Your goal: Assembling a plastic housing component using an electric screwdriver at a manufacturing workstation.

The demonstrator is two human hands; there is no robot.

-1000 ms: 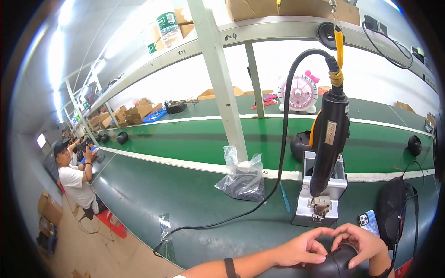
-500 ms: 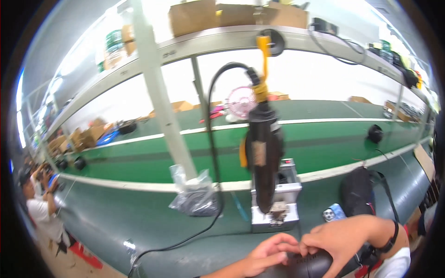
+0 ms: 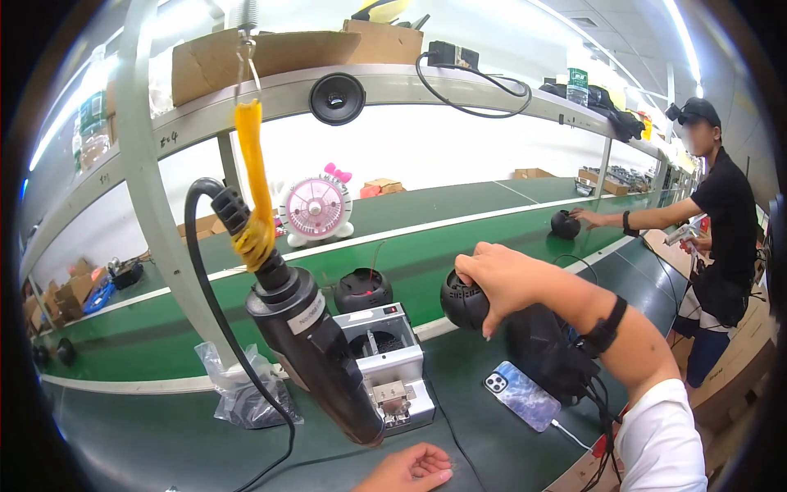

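My right hand (image 3: 502,283) is closed round a black round speaker housing (image 3: 464,305), fingers over its top and thumb at its side. The housing is at the near edge of the green conveyor belt (image 3: 525,261); I cannot tell if it touches down. Low in the view, my left hand (image 3: 416,467) lies open above the dark bench with its fingers loosely bent, nothing in them. Just beyond it hangs a black electric screwdriver (image 3: 321,361) on a yellow strap. A grey-and-white screw feeder (image 3: 402,361) stands behind the tool. Another black housing (image 3: 363,289) sits on the belt.
A phone in a marbled case (image 3: 522,397) lies by a black bag (image 3: 537,344) with cables. A clear plastic bag (image 3: 250,394) rests left of the feeder. At right, another person (image 3: 725,213) touches a housing (image 3: 564,225) on the belt. A pink-and-white fan (image 3: 315,209) stands behind.
My hands have parted. The right has taken the black housing from the near bench to the belt, while the left stays low. The view has swung right, showing the co-worker.
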